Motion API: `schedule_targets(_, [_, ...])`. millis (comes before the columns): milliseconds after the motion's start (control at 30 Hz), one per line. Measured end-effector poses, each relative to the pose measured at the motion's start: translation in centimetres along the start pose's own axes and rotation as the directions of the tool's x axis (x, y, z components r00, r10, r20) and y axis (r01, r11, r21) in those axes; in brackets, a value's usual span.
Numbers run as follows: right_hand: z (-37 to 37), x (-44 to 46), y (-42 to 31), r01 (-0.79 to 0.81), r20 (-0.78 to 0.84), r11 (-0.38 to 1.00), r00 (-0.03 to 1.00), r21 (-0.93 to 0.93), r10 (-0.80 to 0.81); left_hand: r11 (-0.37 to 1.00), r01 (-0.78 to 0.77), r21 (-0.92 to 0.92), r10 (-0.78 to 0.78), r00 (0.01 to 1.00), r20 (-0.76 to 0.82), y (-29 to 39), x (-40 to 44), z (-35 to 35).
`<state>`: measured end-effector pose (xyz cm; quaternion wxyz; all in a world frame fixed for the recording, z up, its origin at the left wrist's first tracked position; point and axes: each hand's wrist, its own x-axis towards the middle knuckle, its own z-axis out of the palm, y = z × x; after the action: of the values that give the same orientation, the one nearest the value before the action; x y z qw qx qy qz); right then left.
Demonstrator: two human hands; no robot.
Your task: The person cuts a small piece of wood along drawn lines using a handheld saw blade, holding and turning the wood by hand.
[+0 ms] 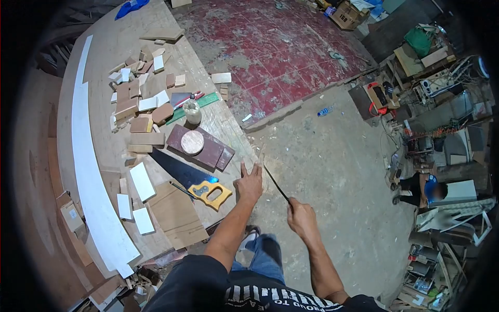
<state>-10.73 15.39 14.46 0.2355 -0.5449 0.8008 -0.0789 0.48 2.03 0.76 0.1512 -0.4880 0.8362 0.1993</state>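
My left hand [250,183] rests at the right edge of the wooden table [218,122], its fingers apart and stretched forward. Whether a small piece lies under the fingertips I cannot tell. My right hand [302,218] is closed round the near end of a slim dark rod-like tool [276,183]; its tip points toward the left fingertips. Just left of my left hand lies a handsaw [210,194] with a yellow handle and dark blade. Beyond it is a dark reddish-brown board [211,153] bearing a round pale-topped piece [192,142].
Many wood offcuts [127,106] and white pieces [142,181] cover the table. A jar [192,112] and a green ruler [208,99] lie farther back. A long white strip [86,151] runs along the left. Another person [429,190] is at the right, amid clutter.
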Motion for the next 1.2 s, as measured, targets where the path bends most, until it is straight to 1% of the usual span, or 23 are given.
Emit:
schedule_targets(67, [0.7,-0.8,-0.7,-0.06,-0.027,0.997,0.998,-0.047,0.059,1.0,-0.001,0.003,0.001,1.0,0.017,0.5,-0.2,1.1])
schedule_targets(133, [-0.1,-0.7,-1.3,-0.02,0.036,0.997,0.999,-0.078,0.023,1.0,0.021,-0.017,-0.021,0.999,-0.034,0.3,0.4,1.8])
schedule_targets(200, [-2.0,0.7,-1.8,-0.036,0.035,0.997,0.999,-0.066,0.038,1.0,0.017,-0.012,-0.017,1.0,-0.001,0.7,0.4,0.6])
schedule_targets(300, [-3.9,4.3,-1.5,0.045,0.075,0.986,0.997,-0.163,-0.034,0.998,0.068,0.001,-0.068,0.997,0.029,1.4,0.3,0.5])
schedule_targets(367, [-6.0,6.5,-0.4,0.165,0.146,0.942,0.981,-0.292,-0.126,0.996,0.088,0.007,-0.088,0.996,-0.014,1.7,0.2,0.7])
schedule_targets(467, [-7.9,7.2,1.8,0.149,0.232,0.949,0.969,-0.278,-0.084,0.996,0.075,-0.057,-0.075,0.997,0.002,2.0,-0.7,-0.2])
schedule_targets(533, [-8.4,5.8,3.3,0.159,0.232,0.966,0.966,-0.202,-0.111,0.993,0.079,-0.087,-0.081,0.996,-0.025,1.8,-0.8,-0.3])
schedule_targets(600, [-9.1,4.2,4.0,0.073,0.219,0.996,0.974,-0.047,-0.061,0.911,0.152,-0.382,-0.22,0.965,-0.14,1.9,-1.2,-0.8])
schedule_targets(633, [-9.9,3.6,4.2,0.085,0.227,0.995,0.971,-0.048,-0.072,0.907,0.164,-0.387,-0.234,0.962,-0.139,1.6,-0.9,-1.0])
schedule_targets(700, [-11.3,2.5,4.7,-0.019,0.324,0.987,0.945,0.159,-0.034,0.554,0.244,-0.796,-0.188,0.968,0.165,0.5,0.4,-1.3])
schedule_targets(733, [-11.1,2.3,5.7,-0.01,0.323,0.987,0.945,0.163,-0.044,0.554,0.244,-0.796,-0.196,0.967,0.16,0.0,1.0,-0.5])
schedule_targets(800, [-11.1,2.6,8.0,0.148,0.242,0.978,0.953,0.15,-0.181,0.615,0.013,-0.788,-0.051,0.998,-0.023,-1.0,2.1,0.5])
schedule_targets(833, [-12.4,3.3,9.3,0.173,0.278,0.974,0.937,0.15,-0.209,0.623,0.01,-0.782,-0.052,0.998,-0.028,-1.6,2.2,0.3])
schedule_targets(867, [-14.6,4.2,10.5,0.193,0.315,0.969,0.92,0.154,-0.234,0.746,-0.196,-0.637,0.072,0.974,-0.215,-2.0,1.4,-1.4])
schedule_targets(900, [-17.4,5.5,12.0,0.162,0.388,0.955,0.887,0.247,-0.251,0.818,-0.377,-0.434,0.224,0.905,-0.363,-2.4,0.3,-3.3])
schedule_targets(933, [-20.5,6.8,13.1,0.125,0.455,0.933,0.846,0.338,-0.278,0.827,-0.373,-0.42,0.228,0.906,-0.356,-1.8,-0.8,-5.7])
schedule_targets(1000, [-26.4,8.0,13.2,0.15,0.496,0.937,0.816,0.315,-0.298,0.827,-0.481,-0.291,0.305,0.819,-0.486,1.1,-2.4,-11.1])
schedule_targets(1033, [-27.6,7.1,11.9,0.161,0.49,0.934,0.815,0.32,-0.309,0.858,-0.455,-0.239,0.299,0.82,-0.488,1.9,-2.5,-13.1])
schedule_targets(1067, [-28.5,6.5,10.0,0.291,0.379,0.952,0.874,0.094,-0.305,0.863,-0.45,-0.228,0.292,0.814,-0.501,1.7,-1.9,-13.9])
schedule_targets(1100, [-28.7,6.0,8.6,0.367,0.257,0.918,0.911,-0.149,-0.323,0.802,-0.494,-0.336,0.227,0.772,-0.594,1.4,-1.2,-14.3])
schedule_targets(1133, [-27.3,5.1,8.4,0.438,0.133,0.897,0.894,-0.059,-0.428,0.72,-0.549,-0.424,0.156,0.724,-0.672,1.1,-0.6,-14.7])
schedule_targets(1167, [-25.5,4.5,8.1,0.367,0.132,0.93,0.922,-0.007,-0.363,0.686,-0.478,-0.548,0.054,0.785,-0.617,0.6,-0.1,-15.0])
schedule_targets(1200, [-22.7,4.1,8.3,0.386,0.059,0.916,0.917,0.107,-0.394,0.693,-0.486,-0.533,0.064,0.777,-0.626,0.9,-0.5,-16.0])
